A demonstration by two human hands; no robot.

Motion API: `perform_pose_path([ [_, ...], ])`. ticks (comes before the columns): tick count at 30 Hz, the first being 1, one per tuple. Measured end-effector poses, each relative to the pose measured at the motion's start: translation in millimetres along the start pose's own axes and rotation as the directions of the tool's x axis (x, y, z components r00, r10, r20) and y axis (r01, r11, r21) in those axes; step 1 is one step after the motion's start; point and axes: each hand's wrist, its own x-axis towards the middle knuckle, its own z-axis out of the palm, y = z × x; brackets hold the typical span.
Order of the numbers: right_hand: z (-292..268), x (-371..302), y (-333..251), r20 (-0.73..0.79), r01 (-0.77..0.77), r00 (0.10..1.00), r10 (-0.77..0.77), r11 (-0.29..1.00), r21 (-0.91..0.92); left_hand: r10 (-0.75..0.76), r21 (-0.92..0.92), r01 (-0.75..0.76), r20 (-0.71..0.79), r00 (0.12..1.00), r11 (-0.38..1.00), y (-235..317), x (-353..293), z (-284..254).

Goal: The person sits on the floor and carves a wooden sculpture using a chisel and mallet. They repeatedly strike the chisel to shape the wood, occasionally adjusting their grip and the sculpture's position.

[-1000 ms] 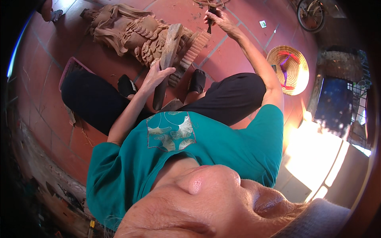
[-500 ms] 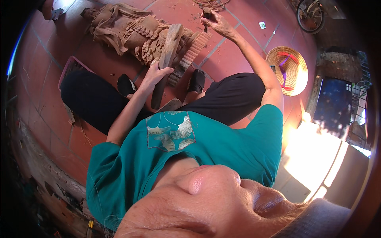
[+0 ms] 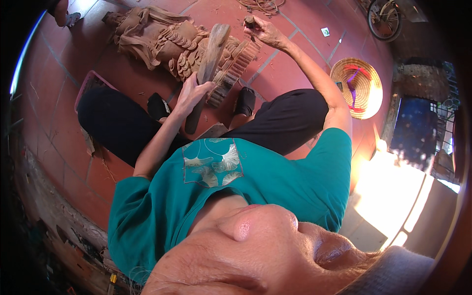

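Note:
A carved wooden statue [image 3: 162, 42] lies on its side across the floor in front of me, its ridged base [image 3: 241, 61] toward the right. My left hand [image 3: 191, 96] is closed around a long wooden mallet [image 3: 215, 49], whose thick end slants up over the lower part of the statue. The mallet's dark handle reaches back below that hand. Beyond the base, my right hand [image 3: 269, 34] grips a chisel [image 3: 250, 21] by its upper part. Its blade points down at the edge of the base; whether the tip touches the wood is hard to tell.
My bent legs [image 3: 280, 115] flank the near side of the statue. A woven hat [image 3: 364, 88] lies at the right on the tiled floor [image 3: 295, 64]. A pink-rimmed basket [image 3: 84, 86] sits by my left knee. Another person's foot [image 3: 73, 19] shows at upper left; coiled cord [image 3: 263, 5] lies at the far side.
The mallet's thick end has swung slightly up and to the right. My right hand and the chisel have shifted a little to the left along the base.

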Motion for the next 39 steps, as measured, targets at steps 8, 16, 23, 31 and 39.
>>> perform_pose_path([
  [8,-1.0,4.1,-9.8,0.182,0.066,0.983,-0.037,0.986,-0.153,0.201,0.116,-0.195,-0.043,0.979,0.974,15.7,-3.5,11.8],
  [16,-4.5,4.4,-3.2,0.198,0.084,0.978,-0.065,0.993,-0.087,0.324,0.078,-0.318,-0.074,0.943,0.945,23.3,-5.5,17.7],
  [23,-1.5,1.4,-7.1,0.132,0.090,0.988,-0.077,0.991,-0.096,0.203,0.051,-0.203,0.008,0.979,0.978,29.8,-5.6,13.2],
  [31,-1.9,2.4,-14.0,0.030,0.199,0.980,-0.197,0.959,-0.201,0.029,-0.098,-0.018,0.116,0.993,0.995,42.4,-6.4,5.8],
  [39,-9.3,-11.1,-4.7,-0.160,-0.142,0.982,0.096,0.940,-0.311,0.000,-0.159,0.005,0.033,0.999,0.987,33.1,-7.9,-1.2],
])
